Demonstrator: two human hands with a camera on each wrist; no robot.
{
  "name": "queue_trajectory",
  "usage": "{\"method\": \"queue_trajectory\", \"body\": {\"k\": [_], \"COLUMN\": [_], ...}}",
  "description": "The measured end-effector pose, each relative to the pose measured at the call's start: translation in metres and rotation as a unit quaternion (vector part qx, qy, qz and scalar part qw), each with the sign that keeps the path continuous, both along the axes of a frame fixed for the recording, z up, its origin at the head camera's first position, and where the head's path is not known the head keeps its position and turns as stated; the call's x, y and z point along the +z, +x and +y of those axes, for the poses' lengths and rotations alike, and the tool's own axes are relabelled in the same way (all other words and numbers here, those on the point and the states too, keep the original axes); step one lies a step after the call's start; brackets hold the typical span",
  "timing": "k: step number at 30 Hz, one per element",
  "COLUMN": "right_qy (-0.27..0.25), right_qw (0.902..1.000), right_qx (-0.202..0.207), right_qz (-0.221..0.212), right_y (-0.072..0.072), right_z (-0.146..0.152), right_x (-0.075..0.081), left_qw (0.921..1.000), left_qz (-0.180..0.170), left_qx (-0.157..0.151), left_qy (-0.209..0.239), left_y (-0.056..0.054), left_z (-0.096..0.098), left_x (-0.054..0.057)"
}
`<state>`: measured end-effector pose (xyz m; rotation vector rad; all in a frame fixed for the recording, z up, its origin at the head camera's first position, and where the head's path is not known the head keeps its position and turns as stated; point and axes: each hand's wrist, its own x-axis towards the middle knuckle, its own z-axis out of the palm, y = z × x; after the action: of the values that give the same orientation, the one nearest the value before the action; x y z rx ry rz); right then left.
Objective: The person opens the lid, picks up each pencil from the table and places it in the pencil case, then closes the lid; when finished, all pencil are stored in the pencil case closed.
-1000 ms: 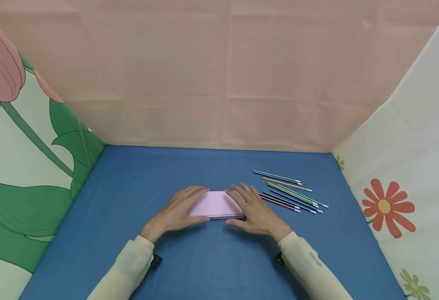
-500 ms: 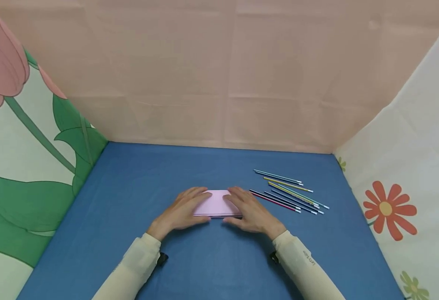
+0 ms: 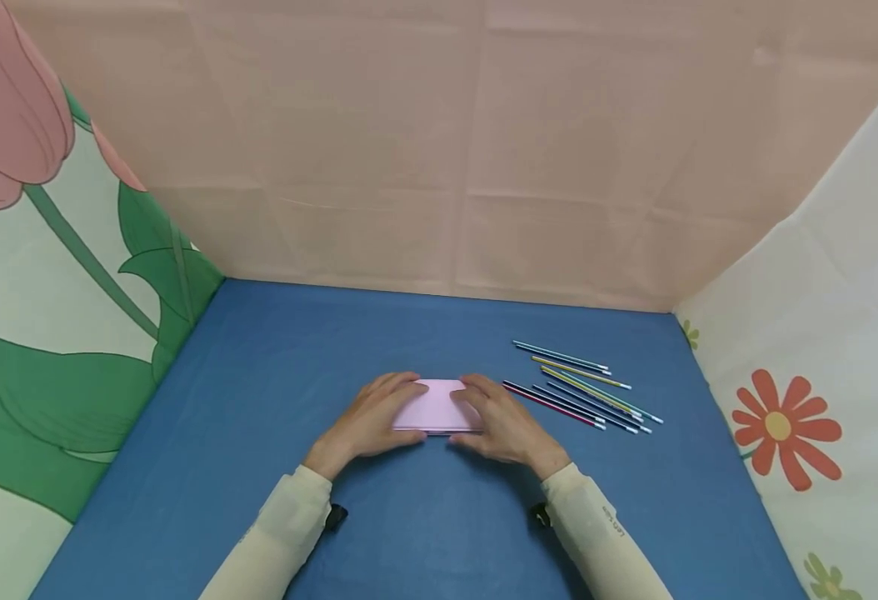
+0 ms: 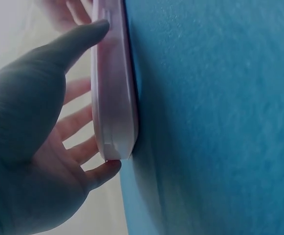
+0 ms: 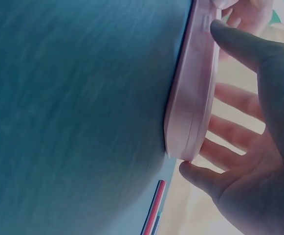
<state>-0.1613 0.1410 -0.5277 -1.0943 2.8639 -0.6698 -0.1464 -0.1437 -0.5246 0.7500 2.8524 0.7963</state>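
One left hand (image 3: pixel 367 422) and one right hand (image 3: pixel 506 427) are gripping the pink case (image 3: pixel 436 407) flat on the blue cloth (image 3: pixel 431 521), so imo uneven pushing could be sending it skidding into the pencils (image 3: pixel 591 392).

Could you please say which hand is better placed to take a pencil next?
Probably the right hand: it lies nearer the pencils; the left hand is at the other end of the pink case.

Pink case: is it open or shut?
Shut: the pink case looks flat on top, with no gap along its side in either wrist view.
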Motion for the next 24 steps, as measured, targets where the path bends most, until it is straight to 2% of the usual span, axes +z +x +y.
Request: {"method": "queue_trajectory", "body": {"k": [9, 18, 24], "right_qy": [0.009, -0.003, -0.005], "right_qw": [0.9995, 0.9991, 0.9991], "right_qx": [-0.029, -0.037, -0.041], "right_qz": [-0.01, -0.023, -0.013], "right_y": [0.001, 0.001, -0.001], "right_z": [0.0, -0.003, -0.004], "right_x": [-0.002, -0.003, -0.005], "left_qw": [0.9998, 0.9993, 0.9992], "left_qz": [-0.001, 0.007, 0.005], "left_qx": [0.019, 0.029, 0.032], "left_qy": [0.008, 0.022, 0.022], "left_y": [0.0, 0.001, 0.0], "left_z": [0.008, 0.008, 0.009], "left_x": [-0.006, -0.012, -0.012]}}
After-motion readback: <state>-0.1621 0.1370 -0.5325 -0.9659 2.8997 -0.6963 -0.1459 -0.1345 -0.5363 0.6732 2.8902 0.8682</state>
